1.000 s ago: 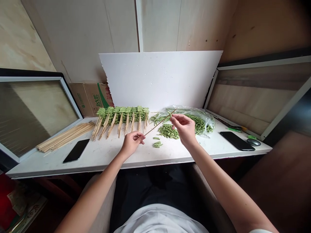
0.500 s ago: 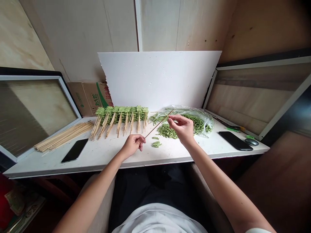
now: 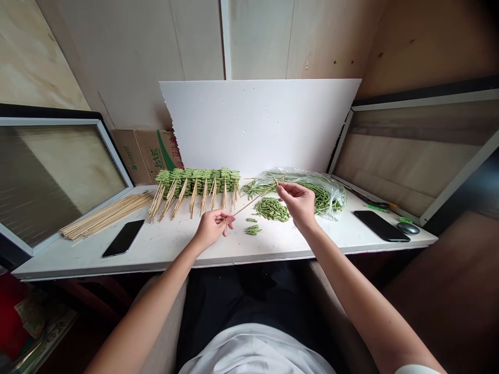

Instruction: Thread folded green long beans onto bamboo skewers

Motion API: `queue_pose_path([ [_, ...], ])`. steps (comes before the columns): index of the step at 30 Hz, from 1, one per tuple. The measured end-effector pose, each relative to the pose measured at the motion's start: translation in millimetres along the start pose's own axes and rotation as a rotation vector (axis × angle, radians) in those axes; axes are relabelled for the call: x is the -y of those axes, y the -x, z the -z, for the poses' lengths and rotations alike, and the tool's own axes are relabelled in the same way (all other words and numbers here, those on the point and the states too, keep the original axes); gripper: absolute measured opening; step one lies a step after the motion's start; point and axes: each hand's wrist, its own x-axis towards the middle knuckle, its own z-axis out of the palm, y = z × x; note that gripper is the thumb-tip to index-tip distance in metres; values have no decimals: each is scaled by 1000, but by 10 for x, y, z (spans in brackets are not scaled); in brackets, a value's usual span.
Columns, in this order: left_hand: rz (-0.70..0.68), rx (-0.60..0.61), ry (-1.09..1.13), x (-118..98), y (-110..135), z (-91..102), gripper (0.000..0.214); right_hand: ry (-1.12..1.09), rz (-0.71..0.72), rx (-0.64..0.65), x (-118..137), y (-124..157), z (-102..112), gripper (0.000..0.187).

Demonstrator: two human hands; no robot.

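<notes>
My left hand (image 3: 213, 227) is closed around the lower end of a thin wooden skewer (image 3: 251, 201) that slants up to the right. Close to the skewer's far tip, my right hand (image 3: 299, 201) pinches a short piece of green bean (image 3: 276, 182). Whether the tip passes through the bean is too small to tell. Below the skewer lie a pile of cut green bean pieces (image 3: 272, 209) and a few separate pieces (image 3: 253, 229). Skewers threaded with bean pieces (image 3: 197, 179) are stacked in a row at the back left, their bare ends toward me.
Bare skewers (image 3: 103, 214) lie in a bundle at the left, beside a phone (image 3: 123, 239). A clear plastic bag (image 3: 338, 200) holds long green beans behind my right hand. Farther right are a black phone (image 3: 381, 226) and a mouse (image 3: 408, 228). A white board (image 3: 261, 124) stands behind.
The whole view has shifted slightly. My right hand remains at the skewer's tip end, with the bean piece now showing more clearly at its fingertips. The left hand keeps its hold on the skewer.
</notes>
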Motion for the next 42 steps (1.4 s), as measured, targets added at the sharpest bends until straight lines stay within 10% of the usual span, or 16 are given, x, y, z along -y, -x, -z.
queue_pose_path([
  [21, 157, 371, 89, 22, -4, 133, 54, 60, 112, 137, -91, 23, 7, 26],
  [31, 84, 38, 27, -44, -18, 134, 47, 83, 61, -24, -189, 14, -20, 28],
  [42, 202, 433, 233, -212, 66, 100, 55, 76, 113, 38, -156, 30, -31, 39],
])
